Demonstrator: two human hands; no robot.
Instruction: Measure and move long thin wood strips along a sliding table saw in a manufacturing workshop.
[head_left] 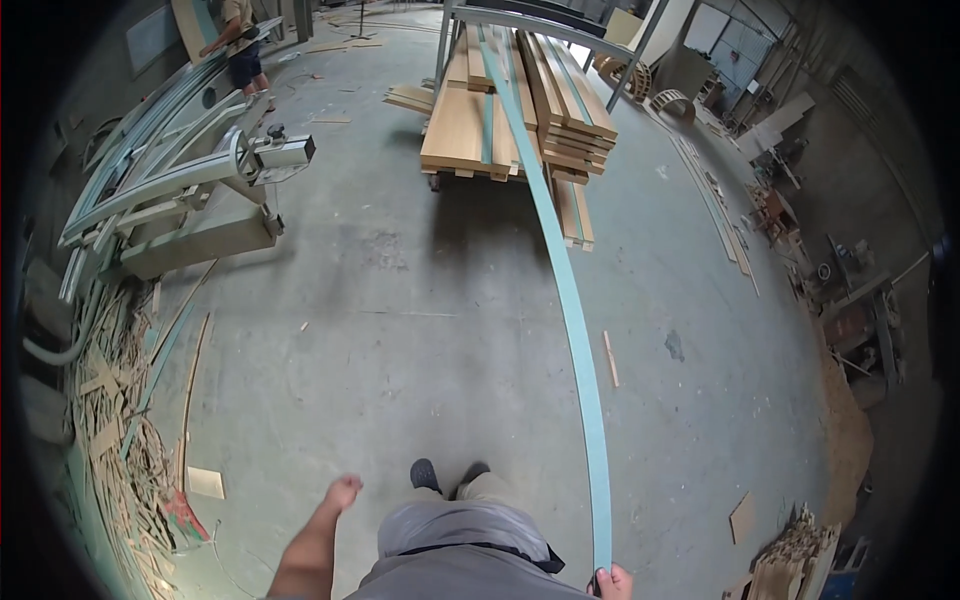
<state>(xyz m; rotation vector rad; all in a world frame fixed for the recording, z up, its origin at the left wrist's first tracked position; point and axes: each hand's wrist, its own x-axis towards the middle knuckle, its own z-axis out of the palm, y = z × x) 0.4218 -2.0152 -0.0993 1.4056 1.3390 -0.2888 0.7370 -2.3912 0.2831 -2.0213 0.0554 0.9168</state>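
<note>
A long, narrow turquoise strip (580, 350) runs from my right hand up to the wood stack at the far end. My right hand (614, 582), at the lower edge, is closed around its near end; a small dark thing shows beside the thumb, too little to name. My left hand (345, 491) hangs in front of me to the left, its fingers curled in with nothing visible in them. The strip's far end lies over the stacked wooden boards (455, 140), some of which carry turquoise bands.
At the left stands a long machine (180, 195) with a handwheel, and a person (243, 45) works behind it. Wood offcuts (120, 460) pile along the left wall. More scraps (795, 560) stand at the lower right. A small stick (610, 358) lies on the concrete floor (420, 350).
</note>
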